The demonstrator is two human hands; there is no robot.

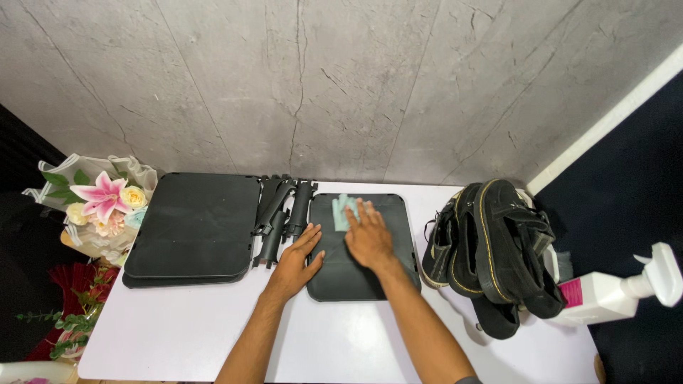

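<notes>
On the white table (178,334), near its middle, I am seeing a black panel (395,235) lying flat, its long axis running from me toward the wall. My right hand (368,238) is pressing a pale green cloth (343,211) onto it, fingers flat and unclenched. My left hand (295,263) is resting spread open on the panel's left edge. Black posts (281,217) are lying just left, shoes (491,249) right.

Under the right grip (368,238): pale green soft cloth (342,212) on a matt black plastic panel (363,274). Beside the left grip (295,263): smooth, faintly glossy white tabletop (185,323). Beyond both: rough matt grey wall (341,85).
</notes>
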